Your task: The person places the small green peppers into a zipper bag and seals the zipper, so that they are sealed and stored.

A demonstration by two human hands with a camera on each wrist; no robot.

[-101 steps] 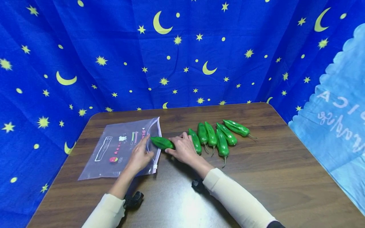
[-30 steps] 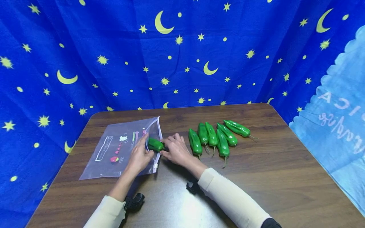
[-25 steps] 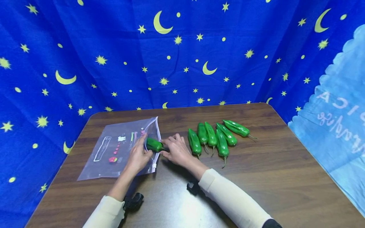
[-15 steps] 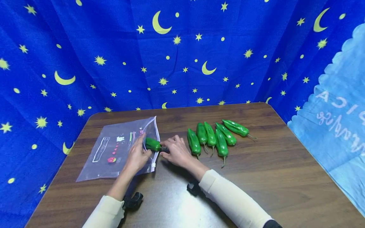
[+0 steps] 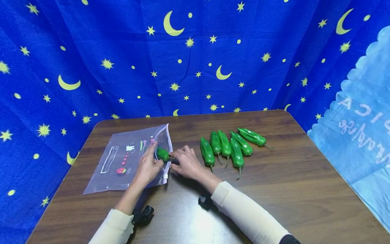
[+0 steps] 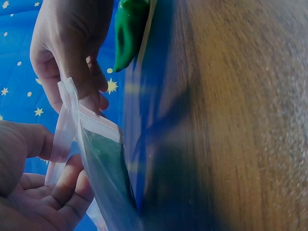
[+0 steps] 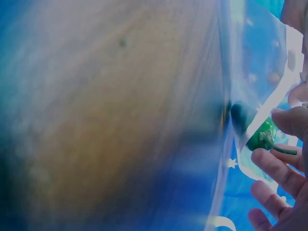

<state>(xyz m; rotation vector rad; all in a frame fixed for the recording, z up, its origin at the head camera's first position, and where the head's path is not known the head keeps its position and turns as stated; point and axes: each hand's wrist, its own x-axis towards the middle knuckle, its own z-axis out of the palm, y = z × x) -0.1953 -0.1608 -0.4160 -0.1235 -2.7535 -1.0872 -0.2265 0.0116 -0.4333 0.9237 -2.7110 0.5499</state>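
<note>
A translucent zip bag with pink print lies flat, its mouth facing right. My left hand holds the upper edge of that mouth; in the left wrist view its thumb and fingers are around the bag's rim. A green pepper lies mostly inside the mouth, stem end outward. My right hand has thumb and forefinger at that stem end, and in the right wrist view they pinch around the pepper. The pepper's tip is hidden by the left hand and bag.
Several green peppers lie on the wooden table right of my right hand, stems mostly toward me. One pepper lies farthest right. A white zip slider sits at the bag's near corner. A blue star-and-moon curtain stands behind.
The pepper has slid left from the bag's mouth to mostly inside. My right hand has followed it leftward, its fingers now at the stem end. The left hand has stayed nearly still.
</note>
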